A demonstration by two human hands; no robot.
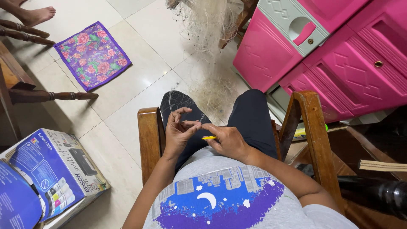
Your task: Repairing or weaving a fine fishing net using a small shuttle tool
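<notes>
Left hand [178, 129] pinching strand of fine pale fishing net [207, 91] draped over lap toward floor; right hand [227, 142] clenched round slim yellow plastic needle [209, 137]. Thin mesh, easy snag or slipped strand imo.

Grey shirt [237, 186], purple moon-and-stars print; dark trousers [250, 118].

Pale fishing net [207, 51] drapes from above to lap; thin yellow needle [208, 137] lies level.
</notes>
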